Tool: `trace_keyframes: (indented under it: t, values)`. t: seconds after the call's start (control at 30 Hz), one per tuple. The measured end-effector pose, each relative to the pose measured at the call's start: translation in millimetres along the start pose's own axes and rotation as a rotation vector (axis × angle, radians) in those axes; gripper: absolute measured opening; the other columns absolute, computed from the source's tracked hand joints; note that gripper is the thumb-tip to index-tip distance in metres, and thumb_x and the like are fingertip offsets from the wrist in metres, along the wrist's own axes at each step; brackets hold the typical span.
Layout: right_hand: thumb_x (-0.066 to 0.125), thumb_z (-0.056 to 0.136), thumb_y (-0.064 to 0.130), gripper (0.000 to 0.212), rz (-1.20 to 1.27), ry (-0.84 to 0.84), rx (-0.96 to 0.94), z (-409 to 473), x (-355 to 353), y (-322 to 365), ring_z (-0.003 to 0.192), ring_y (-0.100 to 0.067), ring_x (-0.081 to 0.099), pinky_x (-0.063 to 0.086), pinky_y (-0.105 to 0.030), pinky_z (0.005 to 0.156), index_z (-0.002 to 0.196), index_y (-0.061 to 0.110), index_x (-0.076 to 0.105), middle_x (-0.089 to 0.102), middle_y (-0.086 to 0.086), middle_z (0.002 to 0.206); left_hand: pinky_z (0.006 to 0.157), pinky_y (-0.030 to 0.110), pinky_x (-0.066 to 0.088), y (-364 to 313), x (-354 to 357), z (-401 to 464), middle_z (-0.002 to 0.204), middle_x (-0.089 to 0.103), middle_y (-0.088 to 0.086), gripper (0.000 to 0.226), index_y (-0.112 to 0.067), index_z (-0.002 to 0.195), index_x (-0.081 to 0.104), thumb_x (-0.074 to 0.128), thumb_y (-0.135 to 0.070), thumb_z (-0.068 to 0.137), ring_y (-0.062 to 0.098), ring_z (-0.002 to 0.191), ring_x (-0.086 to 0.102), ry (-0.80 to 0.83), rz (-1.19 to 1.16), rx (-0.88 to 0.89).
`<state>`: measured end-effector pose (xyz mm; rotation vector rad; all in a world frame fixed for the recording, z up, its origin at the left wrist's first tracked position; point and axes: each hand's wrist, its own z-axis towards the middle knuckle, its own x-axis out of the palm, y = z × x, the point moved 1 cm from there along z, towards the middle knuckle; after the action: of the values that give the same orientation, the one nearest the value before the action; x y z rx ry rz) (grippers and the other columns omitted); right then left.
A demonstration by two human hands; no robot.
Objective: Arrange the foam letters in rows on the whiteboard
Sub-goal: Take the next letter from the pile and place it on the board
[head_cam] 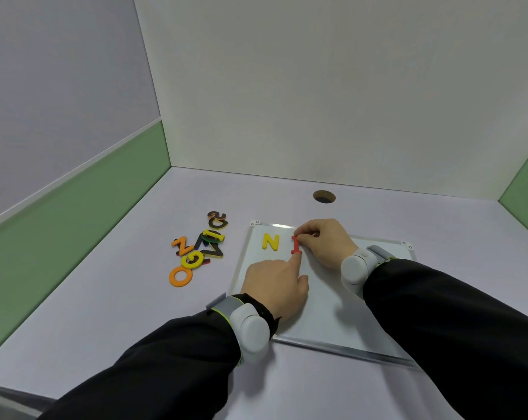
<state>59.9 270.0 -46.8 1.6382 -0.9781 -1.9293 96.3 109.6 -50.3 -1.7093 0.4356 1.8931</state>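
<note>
Setting down: I am putting the red I [296,244] on the whiteboard [323,301], just beside the yellow N [270,241], near the far edge.
Right hand: my right hand [324,241] pinches the top end of the red I with thumb and finger. The other fingers are curled in.
Left hand: my left hand [276,284] holds nothing. One finger sticks out and pushes on the bottom end of the red I. The rest is folded loosely.
Pile: the other foam letters [199,249] lie in a heap on the table [111,313], to the left of the board and apart from it. Some lie on top of others.
Done so far: I think only two letters are in the first row. Most of the work is left.
Worry, crooked: if my left finger pushes too hard, the bottom of the red I may slide and the letter will lean. Then the row looks wobbly.
Worry, bump: the red I is close to the yellow N. A push to the left could knock the N out of place.
Worry, sticking: if I lift my right hand fast, the letter may come up with my fingers, because foam is light.
Worry, board: my arms lie over the board. I think leaning on it could make it slide on the smooth table.
Worry, sleeve: reaching left for the pile, my sleeve [171,359] could drag over the row.
</note>
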Motion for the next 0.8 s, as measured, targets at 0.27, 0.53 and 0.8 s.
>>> trace_keyframes:
  t: [0.27, 0.53, 0.8]
  values:
    - [0.065, 0.092, 0.017, 0.013, -0.065, -0.002, 0.008, 1.5, 0.9, 0.5, 0.085, -0.011, 0.061, 0.048, -0.025, 0.085, 0.098, 0.015, 0.077, 0.070, 0.005, 0.090, 0.063, 0.033, 0.039, 0.2, 1.2, 0.0, 0.093, 0.067, 0.006, 0.053, -0.021, 0.149, 0.030, 0.031, -0.042, 0.099, 0.029, 0.082, 0.062, -0.007, 0.008, -0.019]
    - [0.065, 0.091, 0.017, 0.014, -0.078, -0.004, 0.020, 3.0, 2.1, 0.8, 0.086, -0.014, 0.062, 0.045, -0.023, 0.081, 0.098, 0.014, 0.077, 0.072, 0.001, 0.093, 0.062, 0.033, 0.038, 1.4, 2.0, -0.1, 0.091, 0.066, 0.006, 0.054, -0.022, 0.149, 0.029, 0.031, -0.042, 0.099, 0.029, 0.081, 0.062, 0.001, 0.013, -0.018]
    - [0.065, 0.092, 0.017, 0.015, -0.083, -0.003, 0.024, 2.8, 1.3, 1.3, 0.086, -0.014, 0.061, 0.043, -0.023, 0.080, 0.099, 0.014, 0.078, 0.070, 0.002, 0.092, 0.063, 0.034, 0.041, 1.2, 2.1, 0.1, 0.090, 0.066, 0.005, 0.054, -0.022, 0.150, 0.028, 0.030, -0.043, 0.100, 0.028, 0.080, 0.062, 0.016, 0.023, -0.021]
